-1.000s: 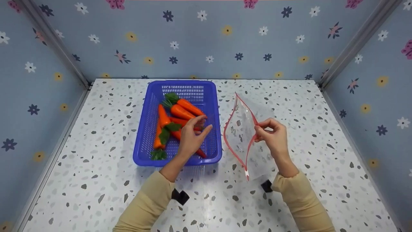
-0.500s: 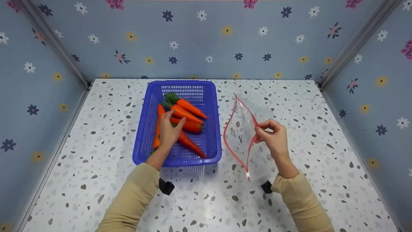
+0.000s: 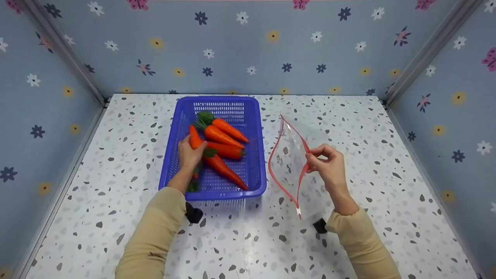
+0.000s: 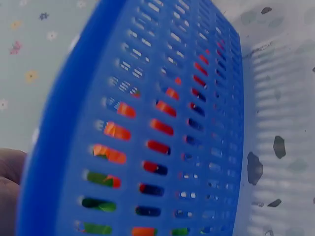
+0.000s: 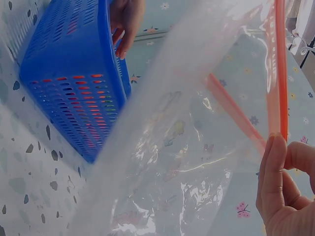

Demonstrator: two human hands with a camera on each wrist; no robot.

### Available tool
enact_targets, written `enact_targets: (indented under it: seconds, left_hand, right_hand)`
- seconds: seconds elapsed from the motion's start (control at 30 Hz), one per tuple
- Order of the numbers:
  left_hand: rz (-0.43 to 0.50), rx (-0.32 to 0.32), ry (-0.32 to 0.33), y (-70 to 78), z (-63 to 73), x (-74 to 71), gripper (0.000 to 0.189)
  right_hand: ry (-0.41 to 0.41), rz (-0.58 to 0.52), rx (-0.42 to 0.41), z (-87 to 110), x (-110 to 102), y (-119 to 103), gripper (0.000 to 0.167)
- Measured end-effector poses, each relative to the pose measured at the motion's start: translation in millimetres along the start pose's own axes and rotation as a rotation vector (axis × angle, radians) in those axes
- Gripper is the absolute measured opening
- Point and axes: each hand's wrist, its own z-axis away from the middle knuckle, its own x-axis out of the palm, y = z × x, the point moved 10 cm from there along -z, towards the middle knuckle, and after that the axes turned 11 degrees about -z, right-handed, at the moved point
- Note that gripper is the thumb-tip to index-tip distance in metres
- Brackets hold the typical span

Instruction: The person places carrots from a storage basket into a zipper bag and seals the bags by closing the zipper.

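Observation:
Several orange carrots with green tops lie in a blue perforated plastic basket, left of centre in the head view. My left hand reaches over the basket's near left part, thumb and fingers around the upper leftmost carrot. The palm hides part of that carrot and what lies below it. In the left wrist view the basket wall covers the grip. My right hand pinches one red edge of a clear zip bag, whose mouth gapes toward the basket. In the right wrist view the fingers hold the red zip strip.
The basket and bag are on a white speckled table, the bag just right of the basket. Flower-patterned panels enclose the back and both sides. Dark pieces show beside both sleeve cuffs.
My left hand has moved left across the basket, from over the middle carrots to the leftmost one, and its fingers have closed around it. The right hand and bag have stayed nearly still.

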Motion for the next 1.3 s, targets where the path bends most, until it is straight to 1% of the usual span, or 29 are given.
enact_targets:
  seconds: [0.03,0.07,0.13,0.17,0.23,0.27,0.3,0.33,0.4,0.47,0.5,0.53,0.6,0.67,0.7,0.77,0.8,0.83,0.87,0.9,0.93,1.0,1.03,1.07,1.1,1.17,1.23,1.27,1.3]
  left_hand:
    - [0.006,-0.013,-0.004,-7.5,-5.4,2.2,0.064]
    - [0.026,0.002,0.019,-19.6,-15.7,6.2,0.066]
    - [0.027,-0.015,0.006,-28.9,-23.2,10.3,0.070]
    - [0.020,-0.020,-0.006,-31.0,-24.9,12.1,0.073]
    - [0.009,-0.034,-0.027,-29.2,-23.2,12.5,0.074]
    - [-0.003,-0.043,-0.040,-28.1,-22.4,12.9,0.074]
    - [-0.028,-0.076,-0.081,-20.1,-13.8,10.3,0.072]
    - [-0.036,-0.084,-0.098,-18.0,-12.1,10.7,0.072]
    - [-0.042,-0.101,-0.119,-13.9,-6.7,9.3,0.068]
    - [-0.067,-0.110,-0.132,-11.7,-3.4,8.1,0.067]
    - [-0.074,-0.109,-0.131,-9.9,-1.2,6.7,0.065]
    - [-0.084,-0.109,-0.132,-10.1,-1.1,6.5,0.064]
    - [-0.107,-0.102,-0.120,-9.6,-0.4,5.2,0.059]
    - [-0.126,-0.095,-0.103,-10.4,-1.2,4.6,0.054]
    - [-0.128,-0.094,-0.094,-11.0,-1.6,4.5,0.050]
    - [-0.132,-0.098,-0.086,-12.2,-2.1,4.8,0.044]
    - [-0.132,-0.102,-0.084,-12.5,-2.1,4.8,0.042]
    - [-0.134,-0.107,-0.080,-12.8,-2.0,4.4,0.040]
    - [-0.134,-0.114,-0.079,-13.2,-1.7,4.1,0.038]
    - [-0.135,-0.118,-0.078,-13.5,-1.7,3.8,0.036]
    - [-0.131,-0.126,-0.080,-14.1,-0.9,3.5,0.035]
    - [-0.126,-0.128,-0.073,-14.2,0.4,2.1,0.030]
    - [-0.124,-0.125,-0.066,-13.9,1.1,1.0,0.027]
    - [-0.126,-0.119,-0.056,-13.2,1.8,-0.5,0.025]
    - [-0.124,-0.112,-0.049,-12.3,2.7,-1.8,0.023]
    - [-0.109,-0.103,-0.043,-10.5,4.5,-4.1,0.019]
    - [-0.092,-0.110,-0.050,-9.3,6.8,-5.2,0.018]
    - [-0.078,-0.118,-0.062,-8.8,8.1,-5.1,0.018]
    - [-0.059,-0.132,-0.083,-8.6,9.7,-4.2,0.018]
  right_hand:
    - [-0.004,0.002,0.000,0.7,1,-1,0.013]
    - [-0.005,-0.003,0.001,1.3,2,-2,0.013]
    - [-0.005,0.003,0.007,2.7,6,-6,0.014]
    - [-0.003,0.001,0.013,3.5,8,-8,0.015]
    - [0.000,0.000,0.026,5.0,11,-11,0.017]
    - [0.003,-0.022,0.052,7.2,19,-25,0.015]
    - [0.007,-0.019,0.062,7.7,20,-26,0.016]
    - [0.010,-0.016,0.069,8.0,20,-25,0.016]
    - [0.008,-0.020,0.074,8.1,19,-23,0.016]
    - [0.002,-0.010,0.064,8.3,18,-21,0.015]
    - [-0.001,0.007,0.043,6.7,11,-10,0.017]
    - [-0.011,0.000,0.036,7.0,13,-12,0.017]
    - [-0.015,-0.047,0.068,11.8,30,-41,0.010]
    - [-0.022,-0.067,0.084,14.0,38,-55,0.008]
    - [-0.002,-0.057,0.111,16.8,47,-70,0.007]
    - [0.005,-0.047,0.107,16.9,46,-68,0.007]
    - [-0.001,-0.025,0.084,14.4,38,-54,0.009]
    - [-0.013,-0.040,0.073,13.5,31,-40,0.009]
    - [-0.013,-0.061,0.079,17.1,41,-55,0.008]
    - [-0.006,-0.060,0.087,18.2,44,-60,0.009]
    - [-0.024,-0.094,0.084,18.1,44,-59,0.007]
    - [-0.030,-0.123,0.097,21.1,53,-73,0.005]
    - [-0.020,-0.141,0.123,22.3,59,-83,0.005]
    - [-0.014,-0.109,0.116,22.3,61,-88,0.007]
    - [-0.011,-0.081,0.102,18.8,50,-71,0.009]
    - [-0.017,-0.063,0.069,14.5,35,-45,0.012]
    - [-0.013,-0.066,0.060,11.5,24,-27,0.013]
    - [-0.014,-0.057,0.037,10.4,17,-15,0.015]
    - [-0.014,-0.056,0.032,8.9,13,-9,0.014]
